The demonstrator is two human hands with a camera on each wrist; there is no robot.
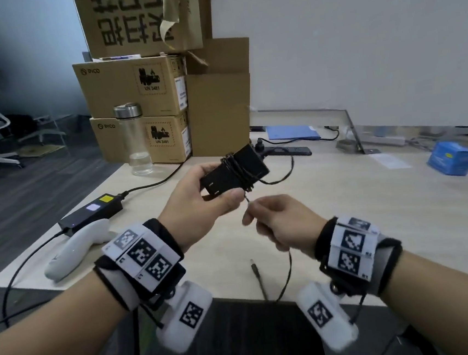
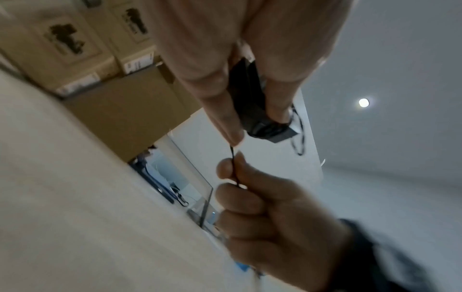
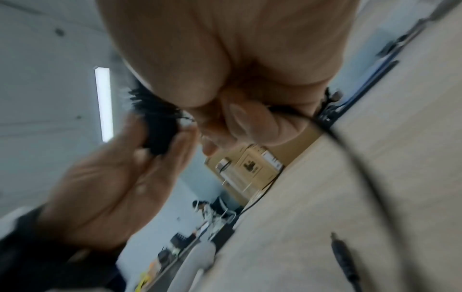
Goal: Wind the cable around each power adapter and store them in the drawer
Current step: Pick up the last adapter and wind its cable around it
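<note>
My left hand (image 1: 200, 200) grips a black power adapter (image 1: 233, 171) above the desk, thumb below and fingers behind it. Thin black cable (image 1: 237, 167) is wound several turns around its middle, with a loose loop (image 1: 286, 172) hanging off its right side. Just below the adapter my right hand (image 1: 268, 217) pinches the cable between thumb and forefinger. The free end runs down past my right wrist, and its barrel plug (image 1: 256, 269) lies on the desk. The left wrist view shows the adapter (image 2: 252, 110) and the pinched cable (image 2: 233, 168); in the right wrist view the cable (image 3: 350, 146) is blurred.
A second black adapter (image 1: 92, 215) with a yellow label lies at the left desk edge, plugged in, beside a white controller (image 1: 74, 252). A water bottle (image 1: 135, 141), stacked cardboard boxes (image 1: 140, 112), a power strip (image 1: 290, 150) and a blue box (image 1: 451, 157) stand further back.
</note>
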